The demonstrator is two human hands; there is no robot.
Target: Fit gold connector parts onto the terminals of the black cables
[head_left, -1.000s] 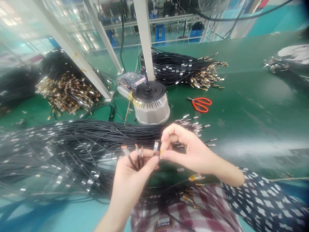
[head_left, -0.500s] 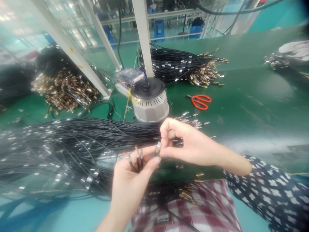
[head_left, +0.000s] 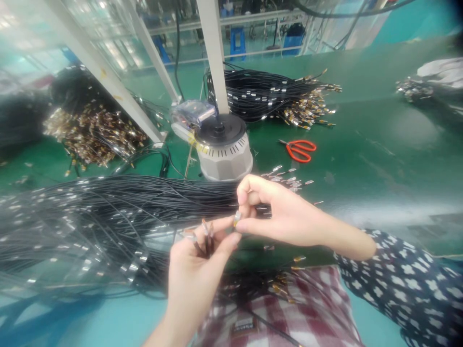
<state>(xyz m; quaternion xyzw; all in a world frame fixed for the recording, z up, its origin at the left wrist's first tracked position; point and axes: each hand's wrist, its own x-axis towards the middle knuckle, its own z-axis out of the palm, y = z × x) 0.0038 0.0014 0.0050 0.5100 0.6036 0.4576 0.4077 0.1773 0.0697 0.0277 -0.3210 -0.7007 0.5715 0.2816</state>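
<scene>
My left hand (head_left: 197, 265) is closed round several thin black cables, whose ends (head_left: 208, 233) stick up between the fingers. Its thumb and forefinger pinch one cable end (head_left: 237, 218) with a silvery, yellowish tip. Against that tip press the bent fingers of my right hand (head_left: 278, 207), thumb and forefinger together; whether they hold a small piece of their own is hidden. Behind both hands lies a thick bundle of black cables (head_left: 144, 197), its silvery ends (head_left: 289, 178) pointing right. More cables with yellowish ends (head_left: 284, 286) rest across the checked apron (head_left: 307, 313) on my lap.
A round grey tape dispenser (head_left: 224, 154) with a black top stands behind the bundle. Red-handled scissors (head_left: 300, 150) lie to its right on the green table (head_left: 361, 159). Further cable bundles sit at back centre (head_left: 253, 96) and left (head_left: 94, 135). White posts (head_left: 213, 58) rise from the table.
My right fingers have shifted slightly left and down onto the tip of the pinched cable end. The left hand keeps its hold almost unmoved.
</scene>
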